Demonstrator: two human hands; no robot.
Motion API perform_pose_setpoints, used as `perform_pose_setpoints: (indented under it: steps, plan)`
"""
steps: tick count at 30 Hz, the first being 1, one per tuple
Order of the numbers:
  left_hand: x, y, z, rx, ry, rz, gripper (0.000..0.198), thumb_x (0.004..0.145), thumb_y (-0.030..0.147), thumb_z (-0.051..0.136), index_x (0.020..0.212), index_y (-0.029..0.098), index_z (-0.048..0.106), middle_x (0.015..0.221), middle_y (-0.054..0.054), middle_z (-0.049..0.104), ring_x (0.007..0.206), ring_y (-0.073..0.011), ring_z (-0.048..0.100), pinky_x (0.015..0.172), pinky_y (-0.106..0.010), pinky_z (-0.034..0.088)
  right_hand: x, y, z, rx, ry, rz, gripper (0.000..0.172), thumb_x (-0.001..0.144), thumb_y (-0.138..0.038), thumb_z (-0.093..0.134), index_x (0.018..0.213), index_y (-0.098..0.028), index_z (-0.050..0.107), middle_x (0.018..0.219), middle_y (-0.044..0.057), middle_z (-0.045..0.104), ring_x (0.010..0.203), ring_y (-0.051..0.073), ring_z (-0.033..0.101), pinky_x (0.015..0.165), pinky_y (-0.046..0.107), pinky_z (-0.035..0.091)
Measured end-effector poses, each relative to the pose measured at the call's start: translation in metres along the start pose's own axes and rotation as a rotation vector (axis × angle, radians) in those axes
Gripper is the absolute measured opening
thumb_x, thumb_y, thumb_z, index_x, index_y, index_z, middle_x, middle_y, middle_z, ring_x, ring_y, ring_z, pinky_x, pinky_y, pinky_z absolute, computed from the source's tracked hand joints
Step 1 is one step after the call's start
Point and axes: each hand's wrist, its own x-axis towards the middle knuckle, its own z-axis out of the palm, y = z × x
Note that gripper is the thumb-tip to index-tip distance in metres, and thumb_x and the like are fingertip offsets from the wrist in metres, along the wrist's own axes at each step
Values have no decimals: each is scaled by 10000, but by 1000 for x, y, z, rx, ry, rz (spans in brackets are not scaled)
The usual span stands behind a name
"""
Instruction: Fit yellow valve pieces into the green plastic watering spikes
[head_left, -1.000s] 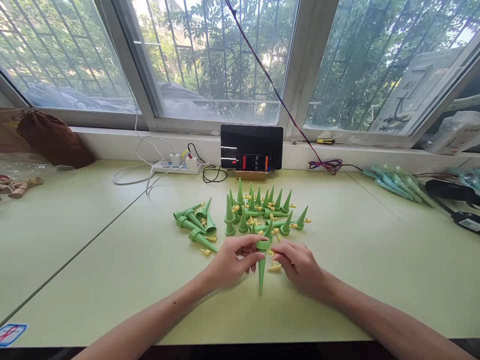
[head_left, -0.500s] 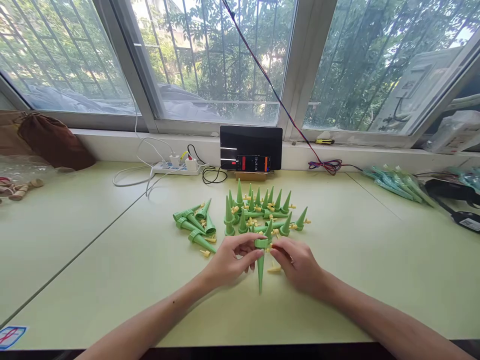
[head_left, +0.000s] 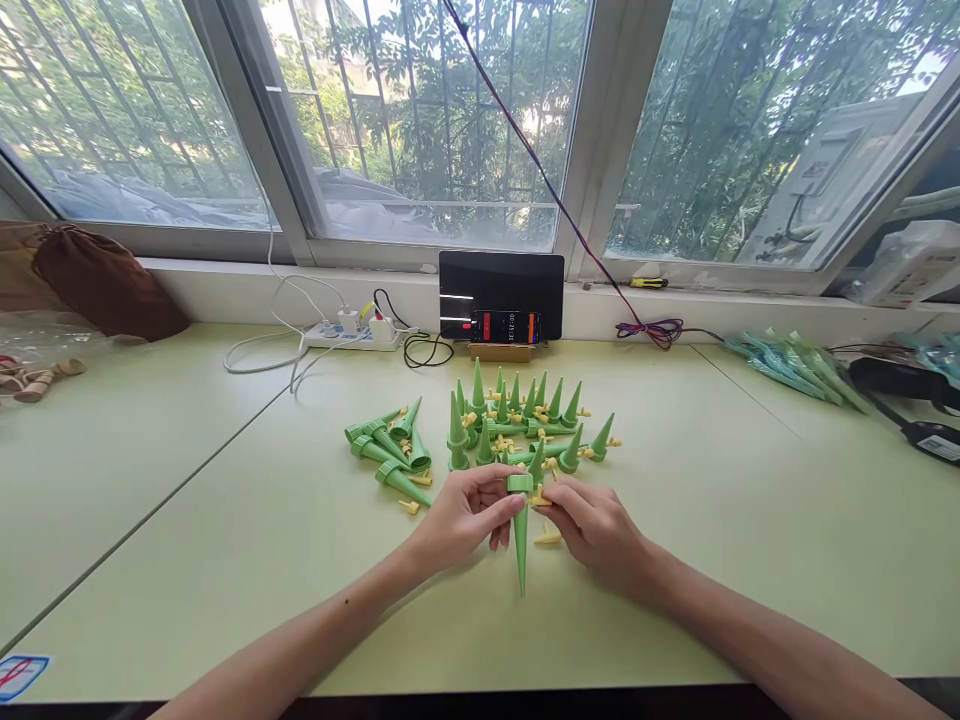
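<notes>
Pale green tabletop (head_left: 225, 480) runs under a barred window, with a phone (head_left: 508, 326) propped at the far edge and a power strip (head_left: 352, 335) to its left. Just in front of the person, the left hand (head_left: 457, 520) pinches a green spike (head_left: 521, 545) by its wide collar, thumb and fingertips pressed onto it. The spike's long axis stands nearly upright, collar on top and its point touching or almost touching the table. The right hand (head_left: 596, 525) comes in from the spike's right, its fingertips closed on a small yellow fitting (head_left: 538, 496) held against the side of the collar. Both hands thus meet at the top end, the tip left free below. A loose yellow piece (head_left: 547, 539) lies under the right hand. Beyond are standing spikes (head_left: 517, 420), and lying spikes (head_left: 390, 450) sit further left.
</notes>
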Motion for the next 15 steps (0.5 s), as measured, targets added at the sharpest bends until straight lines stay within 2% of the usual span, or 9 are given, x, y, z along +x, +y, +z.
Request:
perform_pose_setpoints:
  steps: [4,15]
  plan:
    - [-1,-3,1,76,13,39,416,886,422,728,1156,110,676,597,51,545,473,-112,579,480,-229,489,-1,0,-1,-10,-28,-5,226,1086,-194,456,887,-200,562,695,3,575,574,150,469,562,266,335]
    - [-4,0,3,293,18,163,296,906,247,661,1163,109,714,638,29,582,514,-111,584,541,-232,523,-2,-1,-3,-4,-57,6,294,1105,-222,391,850,-198,536,657,-8,528,548,151,404,543,277,284]
